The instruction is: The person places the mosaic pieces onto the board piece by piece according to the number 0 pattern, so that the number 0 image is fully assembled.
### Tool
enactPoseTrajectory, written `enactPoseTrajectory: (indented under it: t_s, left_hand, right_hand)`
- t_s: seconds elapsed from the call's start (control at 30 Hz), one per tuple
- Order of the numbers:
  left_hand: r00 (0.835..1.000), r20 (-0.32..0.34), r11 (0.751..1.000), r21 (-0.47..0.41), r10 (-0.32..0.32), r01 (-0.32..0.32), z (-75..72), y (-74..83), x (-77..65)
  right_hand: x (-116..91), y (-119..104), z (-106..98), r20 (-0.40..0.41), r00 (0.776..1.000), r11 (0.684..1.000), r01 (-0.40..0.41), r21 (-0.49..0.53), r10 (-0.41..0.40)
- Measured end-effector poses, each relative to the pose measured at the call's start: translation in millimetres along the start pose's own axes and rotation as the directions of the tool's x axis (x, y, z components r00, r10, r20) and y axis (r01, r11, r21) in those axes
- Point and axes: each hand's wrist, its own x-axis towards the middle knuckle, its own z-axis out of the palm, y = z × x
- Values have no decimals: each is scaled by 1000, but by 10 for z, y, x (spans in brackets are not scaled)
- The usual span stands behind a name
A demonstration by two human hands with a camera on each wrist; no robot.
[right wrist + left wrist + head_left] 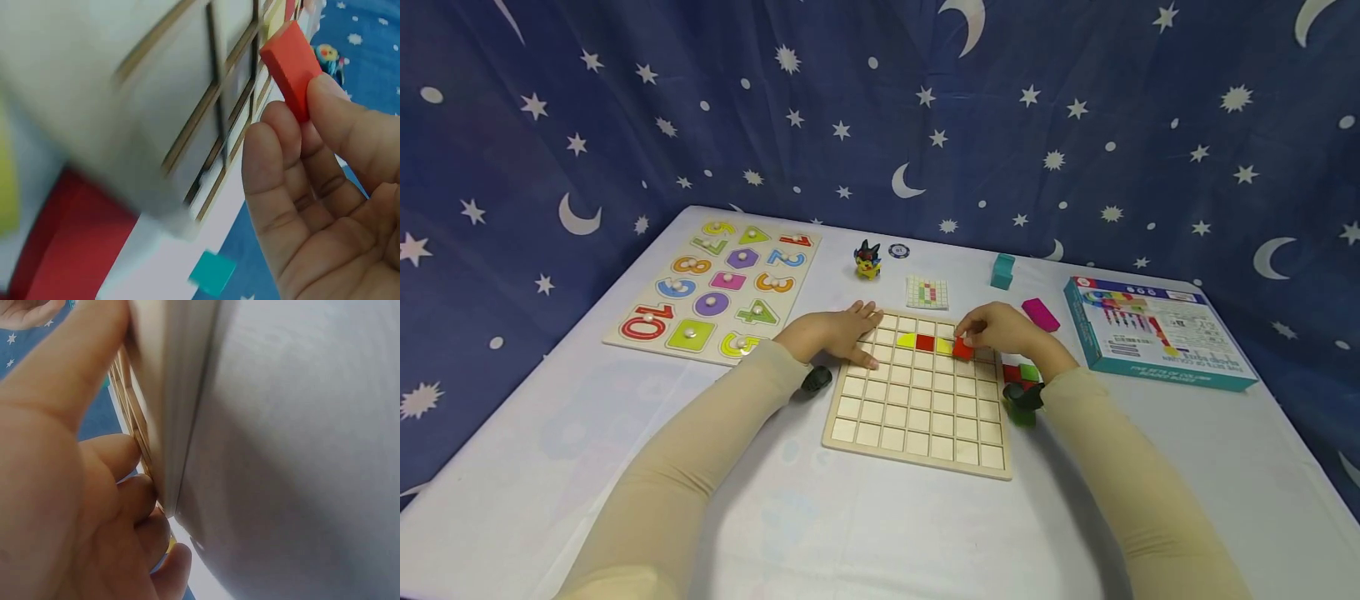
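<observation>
A wooden grid board (919, 418) lies on the white table. My left hand (838, 331) rests at its upper left edge with the fingers spread; in the left wrist view the thumb and fingertips touch the board's side and top. Between thumb and fingers my right hand (1000, 328) pinches a red square tile (290, 65), held tilted just above the upper right cells. Along that row sit a yellow piece (906, 340), a red tile (925, 342) and another yellow piece (944, 345). Whether the pinched tile touches the board cannot be told.
Red and green tiles (1028, 372) lie right of the board, partly behind the wrist camera. A pattern card (927, 292), small figure (867, 261) and round chip (898, 251) stand behind. Number puzzle (730, 321) at left; teal block (1002, 272), pink block (1041, 314) and box (1157, 333) at right.
</observation>
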Motion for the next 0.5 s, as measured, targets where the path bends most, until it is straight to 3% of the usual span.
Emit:
enactPoseTrajectory:
  t_s: [0.3, 0.5]
  left_hand:
    - [1000, -6, 1000, 0, 6, -6, 3, 2, -6]
    - [1000, -11, 1000, 6, 8, -8, 5, 0, -13]
  right_hand:
    - [10, -154, 150, 53, 995, 996, 88, -15, -87]
    - [14, -177, 202, 60, 994, 994, 97, -50, -94]
